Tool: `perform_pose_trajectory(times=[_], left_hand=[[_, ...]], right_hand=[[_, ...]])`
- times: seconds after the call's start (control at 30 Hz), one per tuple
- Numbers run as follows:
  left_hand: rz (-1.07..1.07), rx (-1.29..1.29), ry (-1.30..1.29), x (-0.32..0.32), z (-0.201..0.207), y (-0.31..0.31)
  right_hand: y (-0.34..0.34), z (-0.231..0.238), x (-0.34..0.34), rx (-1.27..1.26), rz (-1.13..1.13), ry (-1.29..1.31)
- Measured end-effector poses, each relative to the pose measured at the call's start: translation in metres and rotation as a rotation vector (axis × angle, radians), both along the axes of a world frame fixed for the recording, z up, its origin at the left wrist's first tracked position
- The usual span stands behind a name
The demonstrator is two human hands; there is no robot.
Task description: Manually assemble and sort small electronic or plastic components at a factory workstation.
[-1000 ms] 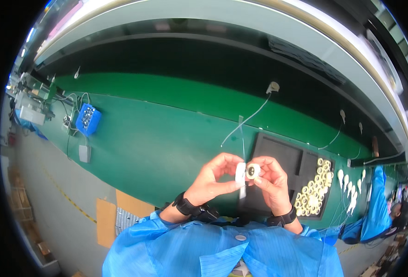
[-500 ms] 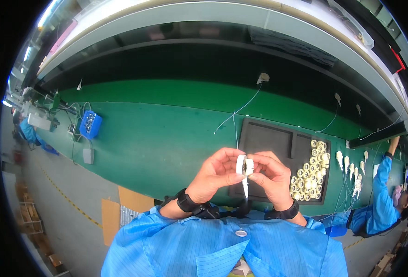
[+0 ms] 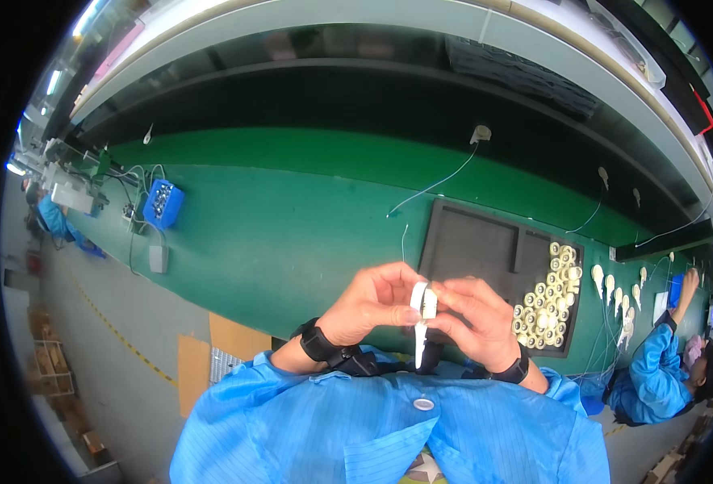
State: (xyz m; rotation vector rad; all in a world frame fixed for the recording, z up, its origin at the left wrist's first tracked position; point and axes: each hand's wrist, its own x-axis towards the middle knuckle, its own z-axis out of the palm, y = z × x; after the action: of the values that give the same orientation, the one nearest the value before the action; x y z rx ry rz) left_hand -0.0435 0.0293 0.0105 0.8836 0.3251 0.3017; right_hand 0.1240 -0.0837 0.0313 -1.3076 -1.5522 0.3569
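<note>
Both my hands meet in front of my chest around a small white plastic part (image 3: 423,305) with a narrow white strip hanging down from it. My left hand (image 3: 371,302) pinches the part from the left and my right hand (image 3: 473,319) pinches it from the right, fingertips touching it. Both wrists wear black bands above blue sleeves. Just beyond my hands lies a black tray (image 3: 473,246) on the green bench (image 3: 292,226), with several pale ring-shaped parts (image 3: 546,298) heaped in its right compartment.
A blue box (image 3: 163,202) and a grey block (image 3: 158,258) sit at the bench's left. Thin white wires trail across the green surface. More white parts (image 3: 618,290) lie right of the tray. A person in blue (image 3: 663,363) works at the far right; another stands far left.
The part has been turned between my fingers: its round face showed before, and now it is held edge-on. My hands stayed together and shifted slightly down and left in view.
</note>
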Motion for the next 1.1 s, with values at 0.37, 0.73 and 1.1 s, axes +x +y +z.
perform_pose_trajectory(times=[0.37,0.73,1.1], left_hand=[[0.048,-0.106,0.008,0.006,-0.004,-0.004],[0.401,-0.533,-0.184,0.016,-0.043,0.082],[0.553,-0.396,0.245,0.014,-0.243,0.395]], right_hand=[[0.006,-0.008,0.000,-0.112,-0.039,0.075],[0.008,-0.069,-0.026,-0.738,0.389,0.899],[-0.015,-0.088,-0.017,-0.880,0.198,0.576]])
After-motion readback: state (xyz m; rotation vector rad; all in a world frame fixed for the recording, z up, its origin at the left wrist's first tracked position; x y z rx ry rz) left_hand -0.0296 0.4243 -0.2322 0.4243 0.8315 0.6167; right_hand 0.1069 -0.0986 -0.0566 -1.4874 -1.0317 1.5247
